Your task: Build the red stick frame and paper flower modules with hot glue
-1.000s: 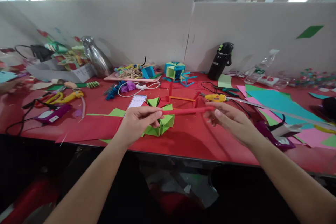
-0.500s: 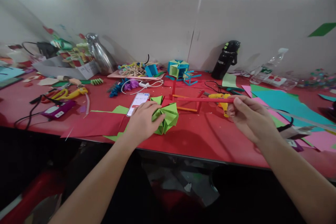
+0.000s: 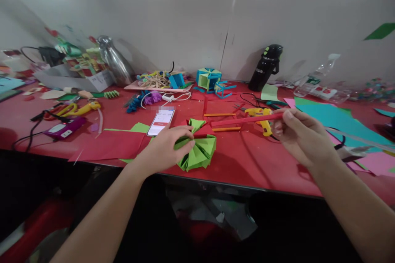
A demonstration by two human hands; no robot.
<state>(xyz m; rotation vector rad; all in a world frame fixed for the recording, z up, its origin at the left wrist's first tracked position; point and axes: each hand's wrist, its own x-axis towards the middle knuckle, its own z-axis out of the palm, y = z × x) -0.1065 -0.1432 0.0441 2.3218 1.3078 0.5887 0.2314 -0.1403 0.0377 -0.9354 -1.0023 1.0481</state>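
My left hand (image 3: pixel 163 148) has its thumb and fingers closed on a green folded-paper piece (image 3: pixel 200 153), pleated like a fan, close to the table's front edge. Some red paper shows at the piece's upper side. In my right hand (image 3: pixel 304 136), a long narrow red paper strip (image 3: pixel 247 121) is pinched by one end and points left. The strip's free end hangs above and behind the green piece. Behind the strip lies a frame of orange and red sticks (image 3: pixel 226 129), partly covered by it. A yellow glue gun (image 3: pixel 264 126) rests just left of my right hand.
A phone (image 3: pixel 161 122) and red paper sheets (image 3: pixel 108 146) lie left of the green piece. Farther back stand a blue-green paper model (image 3: pixel 209 80), a black bottle (image 3: pixel 266 68) and a steel flask (image 3: pixel 115 61). Coloured sheets (image 3: pixel 342 125) spread at the right.
The green piece has come nearer the front edge and a little right, turning in my left hand. The red strip's free end has dropped, and my right hand has shifted slightly right.
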